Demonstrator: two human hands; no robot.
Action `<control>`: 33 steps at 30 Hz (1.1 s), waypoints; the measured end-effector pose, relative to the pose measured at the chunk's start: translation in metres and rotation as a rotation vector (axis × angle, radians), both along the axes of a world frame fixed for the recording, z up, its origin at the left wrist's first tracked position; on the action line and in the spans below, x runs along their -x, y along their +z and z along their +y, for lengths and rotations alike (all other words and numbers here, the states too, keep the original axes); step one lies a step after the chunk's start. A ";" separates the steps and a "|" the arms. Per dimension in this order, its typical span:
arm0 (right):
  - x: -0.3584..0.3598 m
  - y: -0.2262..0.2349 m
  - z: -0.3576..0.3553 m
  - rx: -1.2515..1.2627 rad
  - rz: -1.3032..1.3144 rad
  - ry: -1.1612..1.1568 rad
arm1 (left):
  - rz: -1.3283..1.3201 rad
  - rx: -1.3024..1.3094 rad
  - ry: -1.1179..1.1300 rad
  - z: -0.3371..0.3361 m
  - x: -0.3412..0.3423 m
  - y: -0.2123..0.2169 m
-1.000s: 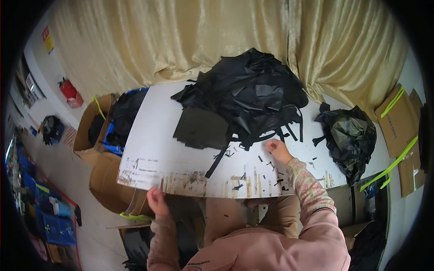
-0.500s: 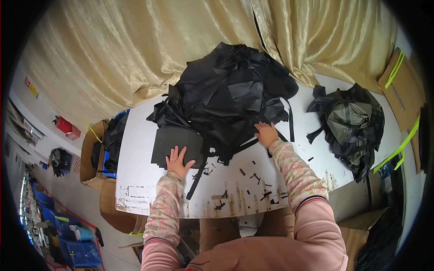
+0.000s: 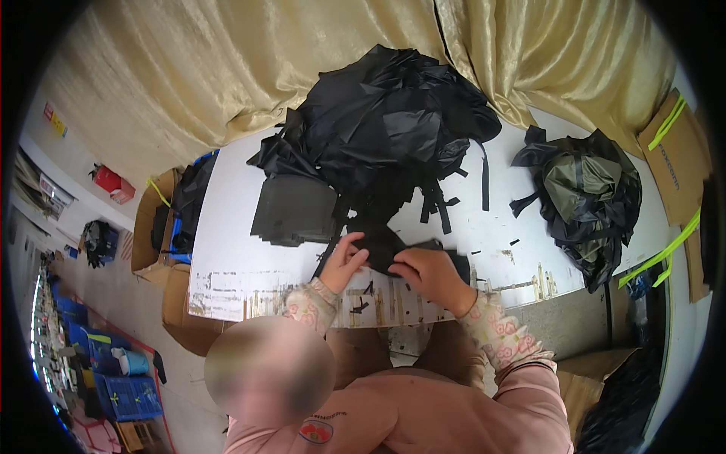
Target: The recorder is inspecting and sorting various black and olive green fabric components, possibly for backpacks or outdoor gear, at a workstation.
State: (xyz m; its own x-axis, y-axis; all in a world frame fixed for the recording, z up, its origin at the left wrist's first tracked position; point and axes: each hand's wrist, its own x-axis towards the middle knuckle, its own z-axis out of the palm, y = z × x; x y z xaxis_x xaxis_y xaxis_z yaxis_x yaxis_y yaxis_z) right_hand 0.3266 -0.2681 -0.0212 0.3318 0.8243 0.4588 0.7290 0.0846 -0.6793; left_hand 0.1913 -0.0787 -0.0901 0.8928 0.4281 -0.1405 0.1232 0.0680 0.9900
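Observation:
A black fabric piece (image 3: 383, 244) lies at the near middle of the table, drawn out from a large heap of black fabric (image 3: 378, 121). My right hand (image 3: 435, 276) pinches its near right edge between thumb and curled fingers. At the fabric's left side is my left hand (image 3: 342, 265), its fingers loosely bent and thumb apart from them, with nothing seen in its grasp. A stack of flat dark grey sheets (image 3: 293, 210) sits beyond my left hand, at the left of the heap.
The white table (image 3: 227, 219) has a worn near edge with black scraps (image 3: 361, 306). At the right lies a bundle of black and olive fabric (image 3: 590, 197). Cardboard boxes (image 3: 147, 250) flank the table's left side, and a gold curtain (image 3: 227, 68) hangs behind.
My left hand has left the grey sheets and moved right and nearer. My right hand has come nearer with a black fabric piece pulled from the heap.

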 end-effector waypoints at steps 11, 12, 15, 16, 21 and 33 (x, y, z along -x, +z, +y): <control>0.041 -0.010 -0.050 0.181 0.076 0.128 | -0.362 0.262 0.654 0.006 0.042 0.033; 0.033 -0.017 -0.052 0.242 -0.091 0.004 | -0.379 0.197 0.727 0.014 0.052 0.042; 0.009 -0.023 -0.059 0.318 -0.297 -0.161 | -0.405 0.097 0.881 0.035 0.082 0.053; 0.003 -0.023 -0.059 0.336 -0.332 -0.200 | -0.413 0.066 0.887 0.040 0.093 0.054; -0.009 0.008 -0.054 0.175 -0.153 -0.279 | -0.268 0.042 0.882 0.070 0.131 0.057; 0.007 0.143 -0.004 0.283 -0.123 0.175 | -0.098 -1.106 0.135 -0.038 0.071 0.080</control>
